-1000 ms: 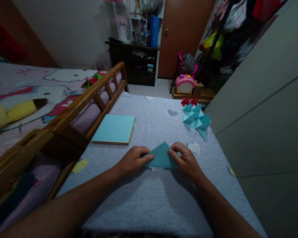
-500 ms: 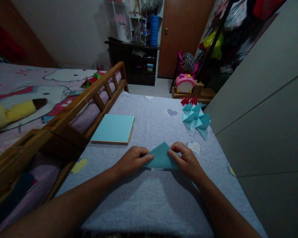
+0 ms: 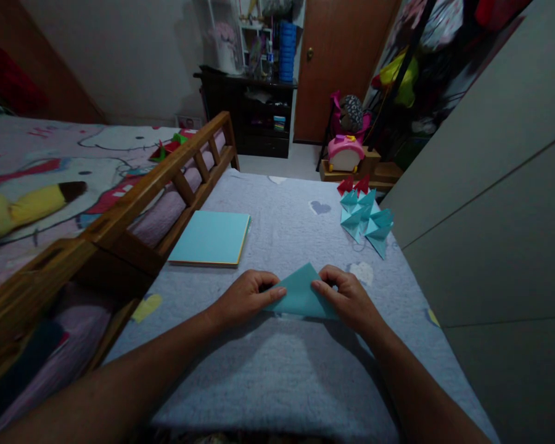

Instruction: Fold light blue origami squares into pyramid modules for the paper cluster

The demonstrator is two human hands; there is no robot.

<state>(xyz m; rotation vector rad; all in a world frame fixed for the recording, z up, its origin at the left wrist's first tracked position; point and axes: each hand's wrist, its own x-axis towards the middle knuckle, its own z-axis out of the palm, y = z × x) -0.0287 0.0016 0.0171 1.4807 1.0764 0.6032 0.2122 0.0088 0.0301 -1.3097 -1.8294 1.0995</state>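
Between my hands is a light-blue sheet of origami paper (image 3: pixel 300 295), folded into a triangle with its point facing away from me. My left hand (image 3: pixel 254 291) pinches its left side, thumb on top and the fingers mostly hidden behind. On the right side, my right hand (image 3: pixel 346 293) grips the paper the same way, thumb over the face and fingers curled at the back. Ahead and to the left lies a square stack of origami paper (image 3: pixel 210 237) with a light-blue sheet uppermost. Several folded light-blue paper pieces (image 3: pixel 363 216) stand at the right, with red folded pieces (image 3: pixel 354 185) behind them.
The quilted bedspread (image 3: pixel 277 240) lies under everything. Along the left runs a wooden bed rail (image 3: pixel 134 197), with another bed and a yellow plush toy (image 3: pixel 32 206) beyond. A pale cabinet panel (image 3: pixel 499 228) borders the right. A dark shelf unit (image 3: pixel 245 117) stands at the back.
The folded paper has tilted slightly, its right corner a little lower and its tip slightly to the right. Both hands keep their hold.
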